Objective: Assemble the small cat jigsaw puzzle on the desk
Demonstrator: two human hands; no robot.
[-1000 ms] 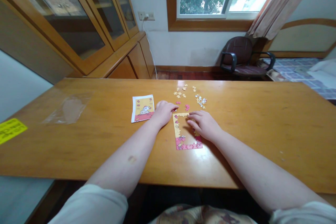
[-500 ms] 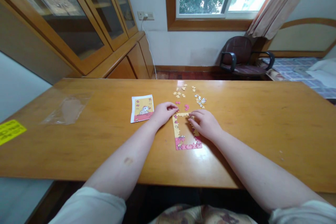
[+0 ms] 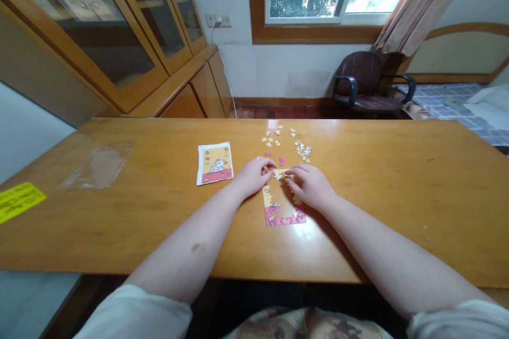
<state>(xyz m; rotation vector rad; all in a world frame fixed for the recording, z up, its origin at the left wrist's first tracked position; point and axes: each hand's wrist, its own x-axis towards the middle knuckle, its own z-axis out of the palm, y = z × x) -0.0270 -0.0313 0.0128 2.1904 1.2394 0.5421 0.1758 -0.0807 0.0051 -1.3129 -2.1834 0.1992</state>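
Note:
A jigsaw puzzle border (image 3: 284,221), yellow at the top and pink at the bottom, lies on the table in front of me. Its middle is mostly bare wood. At the upper left corner my left hand (image 3: 254,176) has its fingers curled together, fingertips at a pale yellow puzzle piece (image 3: 278,175) just inside the top edge. My right hand (image 3: 312,185) rests over the upper right corner, thumb and forefinger slightly apart, covering part of the right side. Pink pieces (image 3: 282,160) lie just beyond the border.
Loose yellow pieces (image 3: 270,141) and a pile of white-patterned pieces (image 3: 304,151) lie farther back. A picture sheet (image 3: 215,164) sits left of my left hand. A clear plastic bag (image 3: 101,167) and a yellow label (image 3: 19,201) are on the table (image 3: 159,222) at far left.
My left hand has shifted right and slightly toward me, onto the border's upper left corner. A yellow piece now shows between the hands. My right hand has barely moved.

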